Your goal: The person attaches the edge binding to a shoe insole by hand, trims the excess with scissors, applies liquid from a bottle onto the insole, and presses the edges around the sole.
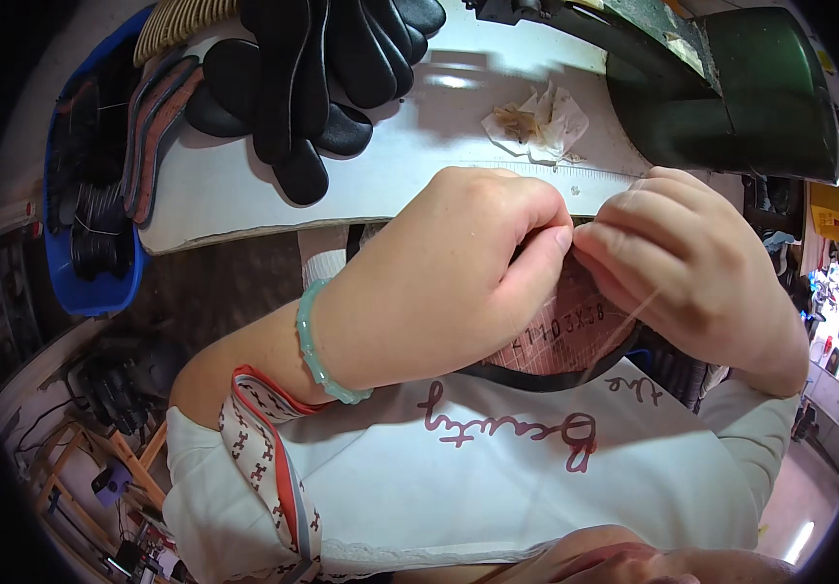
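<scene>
In front of my body, my left hand (497, 263) and my right hand (673, 253) meet with their fingertips nearly touching. Both are closed in a pinch, thumb against fingers; whatever lies between the tips is too small or hidden. Below them rests a reddish-brown insole-like piece (551, 341) with a black edge, partly covered by my hands. A faint thin strand seems to run down past my right hand. Several black padded insole-shaped pieces (288, 88) lie heaped on the white table (400, 185), beyond my left hand.
A dark green sewing machine (731, 117) stands at the table's right. Crumpled white paper with brown scraps (541, 122) lies near its front edge. At the left, a blue basket (98, 292) holds black pieces, beside stacked curved strips (157, 136).
</scene>
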A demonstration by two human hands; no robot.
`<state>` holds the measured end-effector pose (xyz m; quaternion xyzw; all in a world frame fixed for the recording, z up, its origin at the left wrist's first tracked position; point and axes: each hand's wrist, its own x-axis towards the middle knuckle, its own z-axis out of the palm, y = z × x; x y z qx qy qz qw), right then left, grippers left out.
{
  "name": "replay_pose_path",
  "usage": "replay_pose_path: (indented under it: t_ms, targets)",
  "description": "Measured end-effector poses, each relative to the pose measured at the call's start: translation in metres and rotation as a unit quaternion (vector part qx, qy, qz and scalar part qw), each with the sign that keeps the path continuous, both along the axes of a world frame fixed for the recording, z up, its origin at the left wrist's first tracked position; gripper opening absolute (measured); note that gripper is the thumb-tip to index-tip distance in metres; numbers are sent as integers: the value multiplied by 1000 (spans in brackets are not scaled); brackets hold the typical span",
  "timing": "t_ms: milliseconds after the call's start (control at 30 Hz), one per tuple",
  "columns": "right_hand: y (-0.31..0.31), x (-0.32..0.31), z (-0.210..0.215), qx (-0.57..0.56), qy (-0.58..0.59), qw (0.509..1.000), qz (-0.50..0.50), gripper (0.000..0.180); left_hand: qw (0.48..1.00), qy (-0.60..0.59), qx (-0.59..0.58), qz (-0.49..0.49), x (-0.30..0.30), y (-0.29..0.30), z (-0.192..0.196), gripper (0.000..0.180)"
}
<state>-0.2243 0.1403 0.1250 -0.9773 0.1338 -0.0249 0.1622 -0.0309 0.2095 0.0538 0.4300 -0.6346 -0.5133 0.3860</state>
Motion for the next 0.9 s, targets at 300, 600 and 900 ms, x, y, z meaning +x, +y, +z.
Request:
replay_pose_path:
  t_ms: [300,600,900]
  targets:
    - [5,7,-8,57,31,996,-67,23,999,21,26,13,0,9,-1,15]
    - [2,4,-19,262,-30,945,-193,8,998,28,12,56,-4,18,-5,14]
    - [0,0,-11,645,0,674,-360,7,998,58,1,39,-2,19,-6,11]
